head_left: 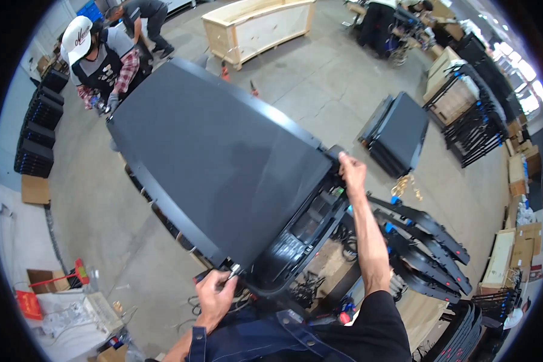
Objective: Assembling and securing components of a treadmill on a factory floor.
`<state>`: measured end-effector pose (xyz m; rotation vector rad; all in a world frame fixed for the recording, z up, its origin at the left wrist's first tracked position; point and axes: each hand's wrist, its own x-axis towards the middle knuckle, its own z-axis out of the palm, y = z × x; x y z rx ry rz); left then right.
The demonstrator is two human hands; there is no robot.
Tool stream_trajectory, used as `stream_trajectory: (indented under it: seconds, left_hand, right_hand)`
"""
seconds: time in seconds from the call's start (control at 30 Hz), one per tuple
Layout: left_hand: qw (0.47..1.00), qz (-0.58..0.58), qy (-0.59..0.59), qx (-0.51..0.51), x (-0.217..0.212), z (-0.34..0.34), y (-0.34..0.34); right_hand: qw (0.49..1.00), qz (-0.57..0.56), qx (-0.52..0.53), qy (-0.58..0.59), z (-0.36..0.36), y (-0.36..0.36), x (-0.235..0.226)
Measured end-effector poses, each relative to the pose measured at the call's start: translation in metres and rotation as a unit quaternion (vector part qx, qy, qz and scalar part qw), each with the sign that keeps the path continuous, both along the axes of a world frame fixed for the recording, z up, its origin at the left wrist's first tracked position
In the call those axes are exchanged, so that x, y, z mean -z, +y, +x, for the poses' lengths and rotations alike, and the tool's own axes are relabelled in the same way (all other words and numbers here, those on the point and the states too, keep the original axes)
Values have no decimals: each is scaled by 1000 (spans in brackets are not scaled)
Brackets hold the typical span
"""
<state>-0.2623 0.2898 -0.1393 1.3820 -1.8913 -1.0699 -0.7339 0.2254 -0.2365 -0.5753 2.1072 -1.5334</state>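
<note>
A treadmill deck with a dark belt (211,145) and grey side rails (178,220) stretches away in front of me. At its near left corner, my left hand (214,297) is closed, thumb and fingers pinched by a small silvery metal piece (234,269); what exactly it grips is hard to make out. My right hand (352,172) is closed around a black corner piece (335,151) at the near end of the right rail. Between the hands lies the treadmill's near end, with a glossy black cover (280,256) and an open bay (311,220) showing parts inside.
A person in a white cap (78,39) works at the deck's far left corner; another bends behind. Beyond stands a wooden crate (259,30). On the right are stacked dark decks (398,133) and several black curved frames (428,241). Loose cables (308,289) hang near me.
</note>
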Motion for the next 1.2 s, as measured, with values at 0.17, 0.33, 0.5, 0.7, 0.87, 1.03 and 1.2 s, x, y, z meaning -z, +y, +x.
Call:
stream_trajectory:
  seconds: [0.17, 0.33, 0.5, 0.7, 0.87, 1.03, 1.2]
  left_hand:
    - [991, -52, -89, 82, 34, -14, -8]
    - [982, 113, -130, 78, 37, -18, -14]
    - [958, 31, -252, 131, 37, -11, -28]
    - [878, -98, -417, 214, 35, -33, -32]
    - [863, -125, -409, 269, 43, -38, -38]
    - [873, -132, -384, 270, 43, -29, -41]
    - [881, -108, -356, 292, 41, -21, -47]
  right_hand:
    - [998, -19, -8, 65, -15, 6, -2]
    - [999, 19, -8, 30, -30, 15, 14]
    - [976, -211, 48, 36, 9, 19, 10]
    - [968, -115, 220, -32, 128, 170, 102]
    - [908, 405, -87, -67, 248, 284, 265]
    - [879, 454, -130, 64, 286, 279, 264]
    - [848, 449, -255, 118, 284, 280, 262]
